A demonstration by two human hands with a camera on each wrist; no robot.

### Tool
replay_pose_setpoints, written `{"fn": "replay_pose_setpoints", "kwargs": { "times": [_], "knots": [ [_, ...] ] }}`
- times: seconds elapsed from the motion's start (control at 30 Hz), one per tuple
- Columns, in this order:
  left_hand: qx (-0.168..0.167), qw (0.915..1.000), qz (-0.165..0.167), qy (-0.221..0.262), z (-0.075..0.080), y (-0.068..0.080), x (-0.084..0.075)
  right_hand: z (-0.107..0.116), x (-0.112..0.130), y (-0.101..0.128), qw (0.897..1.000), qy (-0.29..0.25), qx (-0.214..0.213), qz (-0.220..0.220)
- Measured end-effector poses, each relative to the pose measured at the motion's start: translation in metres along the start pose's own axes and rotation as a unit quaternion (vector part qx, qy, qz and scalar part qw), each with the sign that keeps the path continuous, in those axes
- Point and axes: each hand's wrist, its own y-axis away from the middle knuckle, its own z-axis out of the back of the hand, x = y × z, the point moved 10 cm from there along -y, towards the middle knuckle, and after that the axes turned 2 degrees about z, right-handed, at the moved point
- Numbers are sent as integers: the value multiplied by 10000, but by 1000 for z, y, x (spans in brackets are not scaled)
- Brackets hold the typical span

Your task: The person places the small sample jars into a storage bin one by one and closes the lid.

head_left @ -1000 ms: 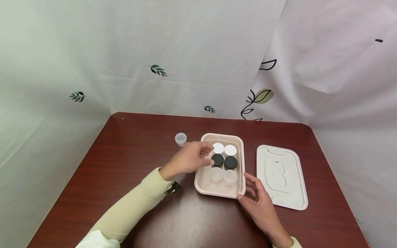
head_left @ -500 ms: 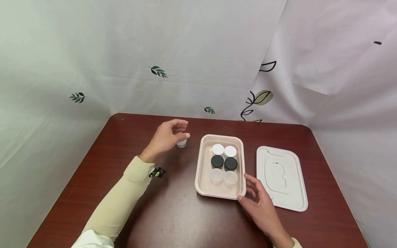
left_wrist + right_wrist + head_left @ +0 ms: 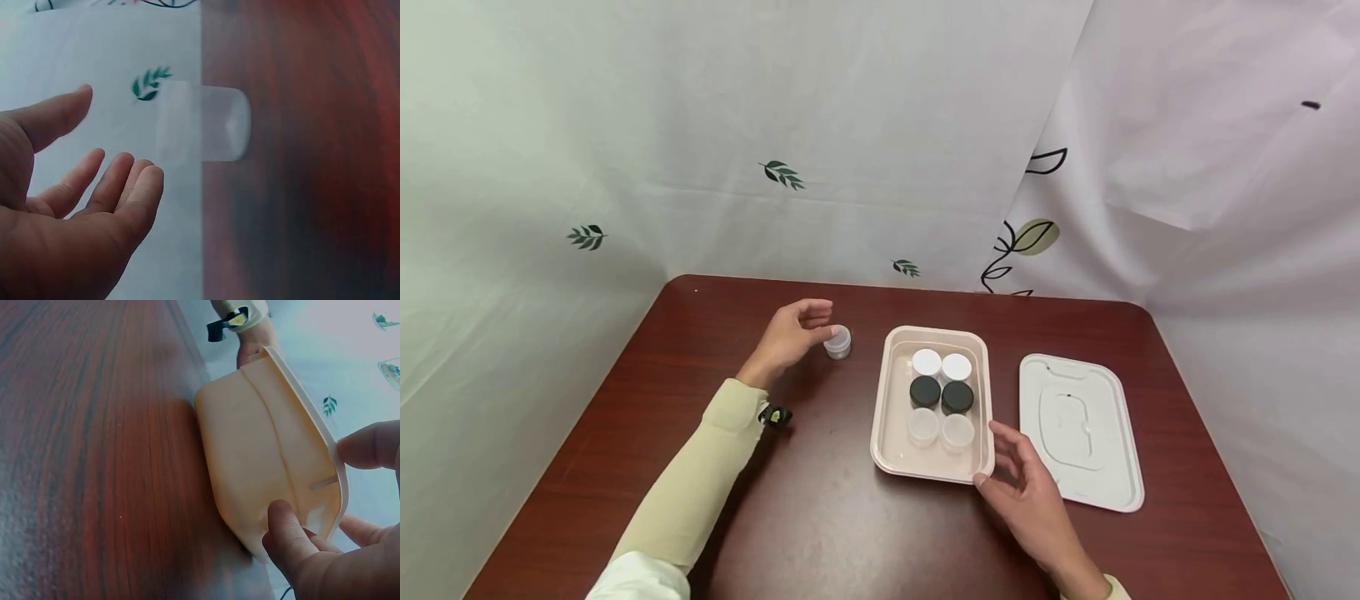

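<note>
My left hand [image 3: 790, 342] is beside a small translucent jar [image 3: 837, 343] on the table. Its thumb tip overlaps the jar's edge in the head view, but the left wrist view shows the fingers apart with nothing between them, the jar [image 3: 206, 122] just beyond. My right hand [image 3: 1028, 492] holds the near right corner of a beige plastic container [image 3: 898, 462], thumb and fingers on either side of that corner. Inside, in pairs, stand white-lidded jars [image 3: 957, 367], black-lidded jars [image 3: 957, 396] and translucent jars [image 3: 922, 426].
A white rectangular lid [image 3: 1081, 433] lies flat on the table, right of the container. The dark red-brown table [image 3: 842, 517] ends at a white curtain [image 3: 880, 167] with leaf prints behind and at both sides.
My left hand has moved from over the container leftward to the lone jar, crossed in front of it, then drawn back slightly left. My right hand and the container stay in place.
</note>
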Motion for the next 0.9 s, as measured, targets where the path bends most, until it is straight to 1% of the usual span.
{"fn": "replay_pose_setpoints", "kwargs": {
  "times": [0.2,0.37,0.57,0.9],
  "knots": [
    [241,9996,157,-33,-11,-2,18,0,-2,-1,10000,40,28,22],
    [294,9990,298,-153,-17,0,28,0,-3,-2,10000,16,80,34],
    [364,9984,287,-322,-21,2,33,0,-2,-2,9999,6,84,91],
    [349,9986,327,-222,-22,4,35,0,-1,-1,10000,-38,50,59]
  ]
}}
